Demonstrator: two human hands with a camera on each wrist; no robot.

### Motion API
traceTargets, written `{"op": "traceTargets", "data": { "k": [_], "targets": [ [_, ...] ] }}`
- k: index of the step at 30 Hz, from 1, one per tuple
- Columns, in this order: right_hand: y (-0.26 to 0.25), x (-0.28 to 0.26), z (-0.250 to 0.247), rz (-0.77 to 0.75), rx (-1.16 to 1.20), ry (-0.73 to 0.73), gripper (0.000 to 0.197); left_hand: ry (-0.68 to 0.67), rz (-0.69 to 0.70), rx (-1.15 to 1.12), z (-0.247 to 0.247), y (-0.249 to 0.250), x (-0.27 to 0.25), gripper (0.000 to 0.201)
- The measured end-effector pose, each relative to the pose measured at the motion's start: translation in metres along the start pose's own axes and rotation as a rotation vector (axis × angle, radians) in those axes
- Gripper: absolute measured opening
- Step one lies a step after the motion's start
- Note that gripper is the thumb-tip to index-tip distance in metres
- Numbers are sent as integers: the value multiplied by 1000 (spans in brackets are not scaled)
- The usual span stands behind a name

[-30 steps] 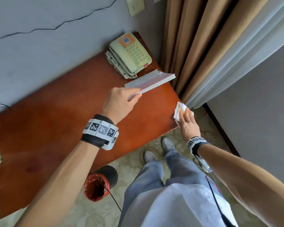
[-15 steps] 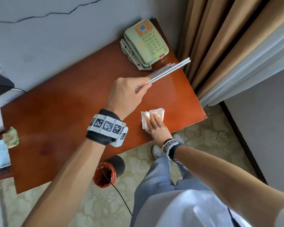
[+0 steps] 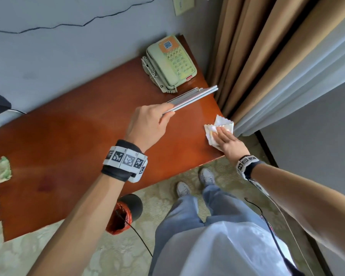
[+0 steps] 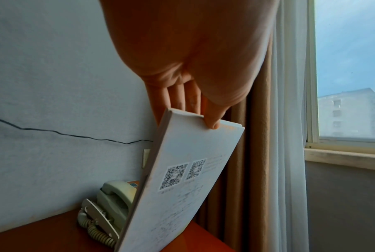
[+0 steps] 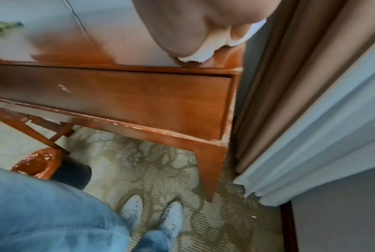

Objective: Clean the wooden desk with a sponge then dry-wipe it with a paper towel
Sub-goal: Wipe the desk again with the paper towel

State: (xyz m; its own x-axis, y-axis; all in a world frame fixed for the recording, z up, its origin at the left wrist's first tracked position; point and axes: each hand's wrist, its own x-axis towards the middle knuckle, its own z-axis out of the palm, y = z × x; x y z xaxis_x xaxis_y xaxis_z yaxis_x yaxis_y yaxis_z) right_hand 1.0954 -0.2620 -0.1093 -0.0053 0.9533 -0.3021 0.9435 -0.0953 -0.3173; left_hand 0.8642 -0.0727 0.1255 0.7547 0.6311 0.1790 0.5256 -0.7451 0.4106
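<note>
Paper towel (image 3: 219, 128) lies under flat right hand (image 3: 228, 141) on desk (image 3: 68, 136); left hand (image 3: 147, 126) pinches booklet (image 3: 189, 98).

Left hand (image 3: 147, 124) raised, fingers pinching; right hand (image 3: 230, 143) pressing flat.

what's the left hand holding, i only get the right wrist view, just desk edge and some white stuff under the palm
Observer: The left hand pinches a thin white booklet, lifted clear of the desk.
Operator: and the white stuff
Observer: It's a paper towel, pressed flat under the right hand near the desk's curtain-side end, close to the front edge.
Operator: anything else on the desk near it
Observer: A pale green telephone sits at the back, by the wall.
Operator: where's the sponge
Observer: A crumpled greenish thing lies at the far left end; whether it's the sponge I can't tell.
</note>
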Motion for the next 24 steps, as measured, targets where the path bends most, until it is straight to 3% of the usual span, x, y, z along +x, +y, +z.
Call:
{"op": "traceTargets", "data": {
  "k": [2,5,9,13,16,20,24],
  "targets": [
    [9,1,-8,42,-30,-26,78,-23,17,52,0,3,-3,17],
    [7,30,-17,165,-9,-25,69,-47,20,114,-5,1,-11,19],
    [3,101,-30,227,20,44,61,-61,-9,178,-17,-12,-27,20],
    [10,179,-47,243,-11,80,69,-31,-35,242,-24,-25,-46,18],
    [6,207,-59,280,-60,109,71,31,-83,287,-26,-29,-52,14],
    [-44,188,-51,113,-130,-12,74,93,-192,323,-32,-32,-45,11],
    [-115,149,-12,-231,-161,-166,77,108,-319,335,-43,-38,-31,13]
  ]
}}
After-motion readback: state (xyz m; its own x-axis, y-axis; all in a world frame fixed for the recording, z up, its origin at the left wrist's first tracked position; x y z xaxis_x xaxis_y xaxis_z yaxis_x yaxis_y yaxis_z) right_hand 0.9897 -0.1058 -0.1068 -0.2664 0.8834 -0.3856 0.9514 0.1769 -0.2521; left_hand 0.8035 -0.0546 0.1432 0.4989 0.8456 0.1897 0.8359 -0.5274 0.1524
